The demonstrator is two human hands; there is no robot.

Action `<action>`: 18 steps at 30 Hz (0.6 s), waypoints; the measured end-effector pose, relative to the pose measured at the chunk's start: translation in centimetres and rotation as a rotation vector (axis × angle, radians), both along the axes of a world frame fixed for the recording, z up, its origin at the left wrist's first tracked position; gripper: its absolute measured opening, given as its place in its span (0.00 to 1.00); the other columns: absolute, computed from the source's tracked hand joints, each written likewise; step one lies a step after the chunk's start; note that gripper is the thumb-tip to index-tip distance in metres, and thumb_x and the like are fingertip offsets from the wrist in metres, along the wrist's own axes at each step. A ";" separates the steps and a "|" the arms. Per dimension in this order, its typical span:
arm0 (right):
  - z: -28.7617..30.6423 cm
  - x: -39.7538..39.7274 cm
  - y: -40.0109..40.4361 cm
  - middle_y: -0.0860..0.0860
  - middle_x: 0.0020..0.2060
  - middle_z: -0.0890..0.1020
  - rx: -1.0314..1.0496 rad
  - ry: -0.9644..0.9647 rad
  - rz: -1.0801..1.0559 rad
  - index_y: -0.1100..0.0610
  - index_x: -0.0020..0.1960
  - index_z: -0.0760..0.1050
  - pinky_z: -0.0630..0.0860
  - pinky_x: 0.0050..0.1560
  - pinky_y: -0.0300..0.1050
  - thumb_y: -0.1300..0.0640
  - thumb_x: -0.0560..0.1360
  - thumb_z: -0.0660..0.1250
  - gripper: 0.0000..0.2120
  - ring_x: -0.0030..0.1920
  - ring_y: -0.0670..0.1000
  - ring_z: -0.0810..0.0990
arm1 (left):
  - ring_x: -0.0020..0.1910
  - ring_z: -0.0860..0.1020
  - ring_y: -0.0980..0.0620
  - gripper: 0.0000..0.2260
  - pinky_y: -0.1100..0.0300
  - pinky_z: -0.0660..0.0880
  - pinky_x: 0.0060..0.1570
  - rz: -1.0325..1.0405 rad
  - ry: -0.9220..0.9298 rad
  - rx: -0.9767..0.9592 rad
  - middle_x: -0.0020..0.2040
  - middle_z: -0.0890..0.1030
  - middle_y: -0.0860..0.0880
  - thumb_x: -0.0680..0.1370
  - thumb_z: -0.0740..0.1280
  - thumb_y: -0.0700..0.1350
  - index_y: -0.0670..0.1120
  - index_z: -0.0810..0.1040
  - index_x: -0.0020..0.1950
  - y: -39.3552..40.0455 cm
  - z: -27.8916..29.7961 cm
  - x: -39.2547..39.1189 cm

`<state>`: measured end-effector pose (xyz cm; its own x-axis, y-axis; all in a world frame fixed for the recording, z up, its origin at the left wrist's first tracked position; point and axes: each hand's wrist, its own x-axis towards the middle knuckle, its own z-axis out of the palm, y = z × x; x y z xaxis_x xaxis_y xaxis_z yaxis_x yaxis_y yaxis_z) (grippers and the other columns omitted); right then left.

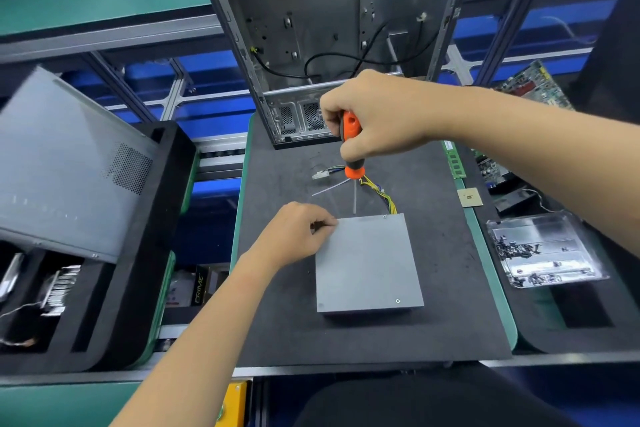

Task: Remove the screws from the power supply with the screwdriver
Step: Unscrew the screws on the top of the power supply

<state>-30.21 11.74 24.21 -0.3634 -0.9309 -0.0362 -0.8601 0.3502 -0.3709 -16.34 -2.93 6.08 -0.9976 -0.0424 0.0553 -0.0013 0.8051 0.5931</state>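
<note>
A flat grey power supply (367,263) lies on the black mat (277,322), with yellow wires (381,196) running from its far edge. One screw (385,217) shows at its far right corner and another (398,301) near its front right corner. My right hand (374,114) grips the orange-and-black screwdriver (353,163) upright, its tip hanging just beyond the far edge of the power supply. My left hand (298,236) sits at the far left corner, thumb and fingertips pinched together there; what they pinch is too small to tell.
An open computer case (329,28) stands at the back of the mat. A clear tray (547,250) with several screws lies to the right, beside a CPU chip (469,198) and circuit boards (533,87). A grey side panel (69,163) leans at the left.
</note>
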 end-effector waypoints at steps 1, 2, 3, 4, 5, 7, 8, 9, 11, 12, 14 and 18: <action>0.0 0.0 0.1 0.42 0.30 0.73 0.002 0.002 -0.001 0.52 0.41 0.73 0.61 0.28 0.38 0.54 0.64 0.71 0.09 0.33 0.38 0.73 | 0.41 0.81 0.54 0.04 0.59 0.77 0.46 0.009 -0.010 0.010 0.43 0.85 0.54 0.73 0.71 0.42 0.47 0.85 0.45 0.0 0.0 0.0; 0.0 0.0 0.1 0.41 0.30 0.72 0.003 -0.001 -0.004 0.52 0.41 0.73 0.60 0.28 0.37 0.54 0.64 0.71 0.09 0.34 0.35 0.72 | 0.40 0.81 0.54 0.04 0.60 0.77 0.45 0.020 -0.026 0.028 0.43 0.85 0.54 0.73 0.71 0.41 0.47 0.85 0.44 0.0 0.1 -0.1; -0.1 0.0 0.2 0.41 0.30 0.72 0.003 -0.009 -0.009 0.52 0.41 0.72 0.60 0.29 0.37 0.54 0.64 0.71 0.09 0.35 0.32 0.72 | 0.40 0.81 0.56 0.03 0.61 0.77 0.45 0.037 -0.050 0.059 0.42 0.85 0.55 0.73 0.70 0.41 0.47 0.85 0.43 -0.1 0.1 -0.1; -0.2 0.0 0.2 0.41 0.30 0.72 0.001 -0.020 -0.014 0.51 0.41 0.72 0.60 0.29 0.38 0.54 0.64 0.71 0.09 0.35 0.32 0.71 | 0.40 0.81 0.58 0.04 0.64 0.76 0.45 0.058 -0.078 0.105 0.41 0.85 0.55 0.72 0.70 0.41 0.48 0.84 0.42 -0.1 0.1 -0.2; -0.3 0.0 0.2 0.41 0.30 0.72 -0.001 -0.031 -0.020 0.51 0.41 0.72 0.61 0.29 0.38 0.54 0.65 0.71 0.09 0.34 0.32 0.71 | 0.40 0.80 0.60 0.04 0.67 0.75 0.44 0.081 -0.104 0.156 0.40 0.84 0.56 0.72 0.71 0.40 0.48 0.84 0.41 -0.2 0.1 -0.2; -0.5 0.1 0.2 0.42 0.30 0.73 -0.012 -0.050 -0.027 0.51 0.40 0.72 0.62 0.30 0.40 0.55 0.64 0.71 0.09 0.33 0.36 0.72 | 0.38 0.79 0.62 0.05 0.71 0.73 0.42 0.130 -0.144 0.247 0.38 0.83 0.57 0.73 0.71 0.40 0.51 0.82 0.41 -0.4 0.2 -0.4; -0.7 0.1 0.2 0.42 0.30 0.74 -0.021 -0.056 -0.027 0.52 0.41 0.72 0.64 0.30 0.40 0.55 0.64 0.71 0.09 0.32 0.39 0.72 | 0.39 0.80 0.61 0.06 0.71 0.73 0.42 0.153 -0.162 0.291 0.39 0.83 0.56 0.73 0.71 0.40 0.51 0.82 0.42 -0.5 0.2 -0.5; -0.9 0.2 0.1 0.43 0.30 0.74 -0.031 -0.060 -0.026 0.52 0.41 0.72 0.65 0.31 0.41 0.55 0.64 0.71 0.09 0.32 0.41 0.72 | 0.40 0.80 0.60 0.07 0.70 0.74 0.43 0.168 -0.176 0.329 0.40 0.83 0.55 0.73 0.71 0.39 0.51 0.82 0.44 -0.6 0.2 -0.6; -1.2 0.3 -0.1 0.44 0.30 0.75 -0.053 -0.067 -0.025 0.54 0.42 0.73 0.67 0.32 0.42 0.55 0.64 0.70 0.09 0.32 0.43 0.72 | 0.42 0.81 0.56 0.07 0.65 0.77 0.46 0.173 -0.193 0.360 0.41 0.84 0.54 0.74 0.71 0.38 0.51 0.82 0.45 -0.8 0.2 -0.7; -1.3 0.4 -0.2 0.44 0.30 0.76 -0.063 -0.072 -0.028 0.54 0.42 0.73 0.67 0.31 0.42 0.55 0.64 0.70 0.09 0.32 0.43 0.72 | 0.43 0.82 0.54 0.07 0.63 0.78 0.47 0.171 -0.198 0.357 0.41 0.84 0.54 0.74 0.71 0.38 0.51 0.82 0.45 -0.9 0.1 -0.7; -1.6 0.4 -0.5 0.43 0.30 0.76 -0.072 -0.073 -0.030 0.53 0.43 0.73 0.65 0.30 0.41 0.54 0.64 0.70 0.09 0.31 0.42 0.72 | 0.43 0.81 0.52 0.06 0.59 0.78 0.48 0.164 -0.205 0.353 0.41 0.84 0.54 0.74 0.70 0.39 0.51 0.83 0.44 -1.0 0.1 -0.6; -2.0 0.2 -0.7 0.43 0.28 0.74 -0.058 -0.052 -0.020 0.53 0.43 0.72 0.65 0.30 0.42 0.55 0.65 0.70 0.10 0.30 0.43 0.72 | 0.44 0.81 0.60 0.10 0.62 0.76 0.49 0.151 -0.217 0.354 0.42 0.84 0.59 0.75 0.70 0.42 0.58 0.82 0.43 -1.1 0.0 -0.4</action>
